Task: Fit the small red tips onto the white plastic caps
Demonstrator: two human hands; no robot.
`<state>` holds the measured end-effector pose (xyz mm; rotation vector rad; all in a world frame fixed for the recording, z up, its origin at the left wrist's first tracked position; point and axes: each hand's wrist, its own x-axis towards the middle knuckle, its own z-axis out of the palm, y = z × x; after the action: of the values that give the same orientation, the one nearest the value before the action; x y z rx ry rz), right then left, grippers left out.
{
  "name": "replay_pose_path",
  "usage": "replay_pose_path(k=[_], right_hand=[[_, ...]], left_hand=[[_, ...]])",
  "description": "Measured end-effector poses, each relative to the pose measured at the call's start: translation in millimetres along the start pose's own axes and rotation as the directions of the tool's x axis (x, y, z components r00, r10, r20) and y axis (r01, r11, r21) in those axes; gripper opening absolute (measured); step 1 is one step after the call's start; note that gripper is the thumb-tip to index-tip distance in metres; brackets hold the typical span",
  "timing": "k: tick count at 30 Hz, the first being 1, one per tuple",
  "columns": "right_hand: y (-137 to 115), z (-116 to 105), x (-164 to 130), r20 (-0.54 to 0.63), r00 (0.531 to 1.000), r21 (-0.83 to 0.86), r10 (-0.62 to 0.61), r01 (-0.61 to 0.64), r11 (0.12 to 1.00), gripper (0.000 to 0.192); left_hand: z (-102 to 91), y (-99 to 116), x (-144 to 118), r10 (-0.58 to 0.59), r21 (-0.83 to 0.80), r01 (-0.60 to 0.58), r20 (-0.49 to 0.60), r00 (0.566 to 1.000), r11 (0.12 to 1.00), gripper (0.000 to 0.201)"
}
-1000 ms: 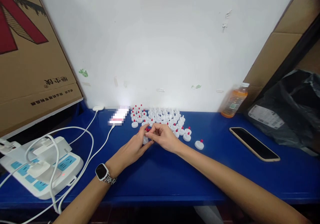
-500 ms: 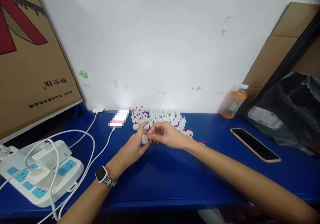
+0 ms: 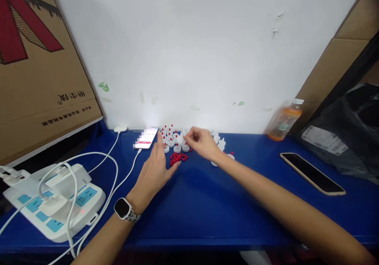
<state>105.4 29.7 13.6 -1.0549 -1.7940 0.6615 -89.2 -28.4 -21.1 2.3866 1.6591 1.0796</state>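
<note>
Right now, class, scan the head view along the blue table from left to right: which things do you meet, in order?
Power strip → lit phone → left hand → pile of red pins → right hand → orange drink bottle → dark phone → black bag.

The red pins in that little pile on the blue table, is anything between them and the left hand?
Nothing visible. The left hand lies flat and open on the blue table, fingertips right beside the red pins, with only bare tabletop between. The white caps stand behind the pile.
</note>
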Motion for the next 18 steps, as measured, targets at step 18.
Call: replay_pose_path(k=[18], right_hand=[[68,40,131,0.160,0.981,-0.554,0.109,-0.002,0.832,0.016]], left_hand=[[-2.0,-1,-4,-0.048,0.127,0.017,0.241,0.969,0.992,0.038]])
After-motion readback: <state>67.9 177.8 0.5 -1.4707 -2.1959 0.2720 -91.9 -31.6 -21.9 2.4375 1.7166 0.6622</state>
